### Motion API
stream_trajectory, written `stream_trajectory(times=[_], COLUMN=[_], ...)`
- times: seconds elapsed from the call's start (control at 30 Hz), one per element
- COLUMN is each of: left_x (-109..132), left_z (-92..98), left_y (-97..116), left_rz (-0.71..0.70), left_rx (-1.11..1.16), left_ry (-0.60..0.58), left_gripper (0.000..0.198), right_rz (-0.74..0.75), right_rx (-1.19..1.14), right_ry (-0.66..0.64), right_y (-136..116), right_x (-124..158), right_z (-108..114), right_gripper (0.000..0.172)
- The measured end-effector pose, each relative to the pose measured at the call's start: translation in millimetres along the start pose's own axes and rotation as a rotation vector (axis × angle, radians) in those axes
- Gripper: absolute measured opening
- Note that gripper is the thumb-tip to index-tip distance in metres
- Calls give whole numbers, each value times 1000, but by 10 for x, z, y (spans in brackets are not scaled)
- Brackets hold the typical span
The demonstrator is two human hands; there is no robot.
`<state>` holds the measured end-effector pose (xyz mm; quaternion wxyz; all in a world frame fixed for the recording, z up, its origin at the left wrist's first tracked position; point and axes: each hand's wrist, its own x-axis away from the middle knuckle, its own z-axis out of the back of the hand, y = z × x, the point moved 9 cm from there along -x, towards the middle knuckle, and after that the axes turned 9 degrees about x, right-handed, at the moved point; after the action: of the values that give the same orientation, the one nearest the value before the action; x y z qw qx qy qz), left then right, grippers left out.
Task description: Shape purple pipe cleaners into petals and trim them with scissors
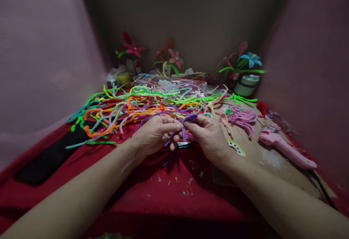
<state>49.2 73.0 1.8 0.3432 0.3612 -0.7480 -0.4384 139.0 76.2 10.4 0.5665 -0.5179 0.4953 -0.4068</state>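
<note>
Three flower bunches (133, 49) are standing in bottles (137, 66) along the surface's (163, 206) far edge; left hand (154, 133) and right hand (211, 137), fingers pinched narrow, are holding purple fuzzy stems (191, 117), count unclear, mid-surface.

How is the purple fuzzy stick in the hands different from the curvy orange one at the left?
The purple stick is held in the fingers of the left hand and right hand; the orange stick has no hand on it. The purple stick is dark; the orange stick is bright. Both look fuzzy.
</note>
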Motion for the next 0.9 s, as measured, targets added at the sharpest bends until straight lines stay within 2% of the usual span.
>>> stream_trajectory(times=[0.07,0.13,0.2,0.27,0.33,0.4,0.5,0.57,0.6,0.7,0.77,0.8,0.9], left_x=[21,61,148,266,346,392,456,466,456,317,168,111,39], left_z=[14,28,-25,-180,-355,-483,-593,-588,-541,-195,38,85,65], left_y=[28,129,300,411,397,340,310,351,398,505,394,312,96], left_rz=[-46,-179,-416,-675,-861,-977,-1082,-1058,-1009,-696,-407,-287,-27], left_rx=[-131,-395,-764,-1155,-1500,-1756,-1913,-1838,-1723,-1094,-605,-398,-43], left_ry=[60,154,263,339,366,382,412,399,385,319,227,160,-19], left_gripper=[19,21,18,15,14,16,18,18,18,21,25,26,23], right_rz=[13,19,14,1,-12,-25,-40,-58,-80,-160,-171,-163,-138], right_rx=[35,58,67,77,94,112,108,57,7,-171,-250,-271,-298], right_ry=[19,54,86,98,104,124,145,133,114,11,-75,-111,-177], right_y=[-3,1,12,19,15,3,-14,-8,9,65,51,31,-26], right_x=[4,11,22,35,49,66,80,73,65,38,27,25,34], right_z=[15,39,55,48,34,34,36,27,16,-46,-89,-102,-125], right_gripper=[10,10,10,10,10,10,12,14,17,29,32,32,31])
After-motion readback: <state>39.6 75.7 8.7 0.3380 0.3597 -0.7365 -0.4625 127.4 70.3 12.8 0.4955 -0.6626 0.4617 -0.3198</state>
